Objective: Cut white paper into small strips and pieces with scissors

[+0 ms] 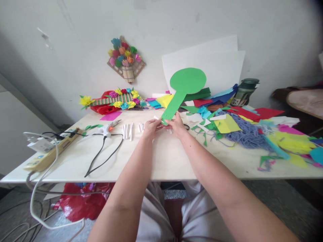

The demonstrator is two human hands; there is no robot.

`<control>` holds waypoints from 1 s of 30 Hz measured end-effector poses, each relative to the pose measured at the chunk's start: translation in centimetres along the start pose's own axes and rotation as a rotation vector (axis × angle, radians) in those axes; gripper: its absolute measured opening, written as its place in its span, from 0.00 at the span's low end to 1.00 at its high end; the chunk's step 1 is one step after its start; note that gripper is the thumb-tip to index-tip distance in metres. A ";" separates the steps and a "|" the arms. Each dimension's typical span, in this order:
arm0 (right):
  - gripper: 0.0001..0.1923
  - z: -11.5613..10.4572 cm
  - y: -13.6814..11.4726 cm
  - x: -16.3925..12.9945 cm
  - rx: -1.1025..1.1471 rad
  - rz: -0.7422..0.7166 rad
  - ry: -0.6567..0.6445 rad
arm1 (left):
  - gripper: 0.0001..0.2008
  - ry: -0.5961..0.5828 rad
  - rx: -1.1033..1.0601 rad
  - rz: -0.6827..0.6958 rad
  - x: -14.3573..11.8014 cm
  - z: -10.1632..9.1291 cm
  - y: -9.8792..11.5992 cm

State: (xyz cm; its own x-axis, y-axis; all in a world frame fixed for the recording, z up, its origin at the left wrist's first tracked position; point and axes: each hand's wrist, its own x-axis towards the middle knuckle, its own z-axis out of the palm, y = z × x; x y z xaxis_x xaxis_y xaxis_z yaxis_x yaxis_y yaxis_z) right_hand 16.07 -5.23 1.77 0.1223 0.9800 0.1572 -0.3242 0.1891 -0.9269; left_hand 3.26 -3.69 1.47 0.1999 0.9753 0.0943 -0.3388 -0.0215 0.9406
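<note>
A green paper cutout (185, 85), a round disc on a long strip, stands tilted up over the white table (164, 158). My left hand (150, 127) and my right hand (178, 126) both pinch the lower end of its strip, which has small holes or marks. A small white piece shows between my fingers. Short white paper rolls (131, 129) lie just left of my left hand.
A glue gun (108, 127) with a black cord and a power strip (50, 149) lie at the left. Coloured paper scraps and blue yarn (247, 134) cover the right side. A paper flower craft (113, 101), white sheets (219, 67) and a dark bottle (244, 90) stand at the back.
</note>
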 end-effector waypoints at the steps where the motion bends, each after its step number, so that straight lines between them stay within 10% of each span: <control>1: 0.34 0.0 -0.1 -0.1 0.003 0.004 -0.002 | 0.16 0.004 -0.001 -0.001 0.0 0.0 0.0; 30: 0.34 0.0 0.1 0.0 -0.017 0.001 -0.011 | 0.16 0.009 0.013 -0.006 0.5 -0.2 -0.5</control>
State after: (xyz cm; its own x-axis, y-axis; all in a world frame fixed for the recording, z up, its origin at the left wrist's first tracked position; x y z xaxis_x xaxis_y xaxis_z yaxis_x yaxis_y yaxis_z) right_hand 16.05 -5.18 1.71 0.1113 0.9808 0.1599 -0.3083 0.1871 -0.9327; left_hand 3.36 -3.18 1.01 0.1938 0.9773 0.0853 -0.3258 -0.0179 0.9453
